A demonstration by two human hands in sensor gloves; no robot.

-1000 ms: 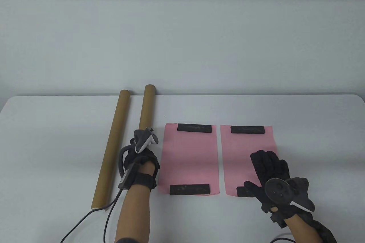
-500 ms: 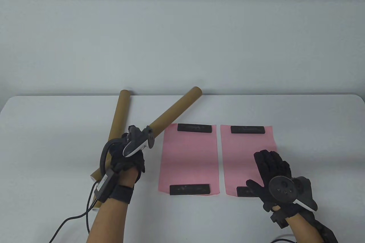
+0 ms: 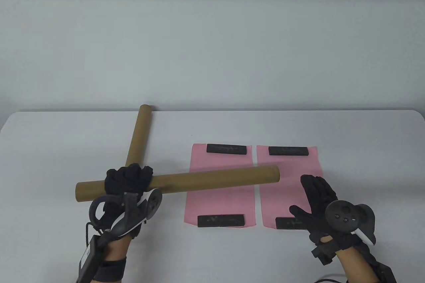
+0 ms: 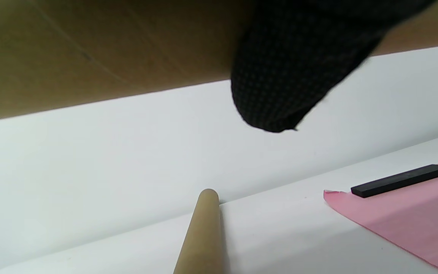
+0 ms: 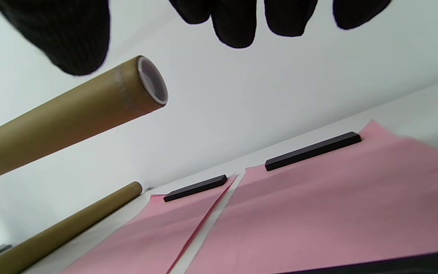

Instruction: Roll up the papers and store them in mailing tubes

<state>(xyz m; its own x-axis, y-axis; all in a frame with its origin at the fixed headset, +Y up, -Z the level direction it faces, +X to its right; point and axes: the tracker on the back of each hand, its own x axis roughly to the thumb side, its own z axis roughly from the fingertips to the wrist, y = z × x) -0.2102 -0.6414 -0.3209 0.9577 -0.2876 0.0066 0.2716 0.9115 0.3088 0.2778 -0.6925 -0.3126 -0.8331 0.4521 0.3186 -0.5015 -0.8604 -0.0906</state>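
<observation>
Above table [image 3: 49, 137], left hand [image 3: 127, 181] grips mailing tube [image 3: 212, 176], held level, crossing over left pink paper [image 3: 219, 196] toward right pink paper [image 3: 289, 170]. Tube's capped end near right hand [image 3: 318, 203], fingers spread flat, grasping nothing. Second tube [image 3: 137, 137] lies at far left. Black bars [image 3: 226, 149] weigh paper ends.

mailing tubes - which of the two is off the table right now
The tube held crosswise in the left hand, stretching over the pink sheets. The other tube lies flat on the table, pointing away from the person.
</observation>
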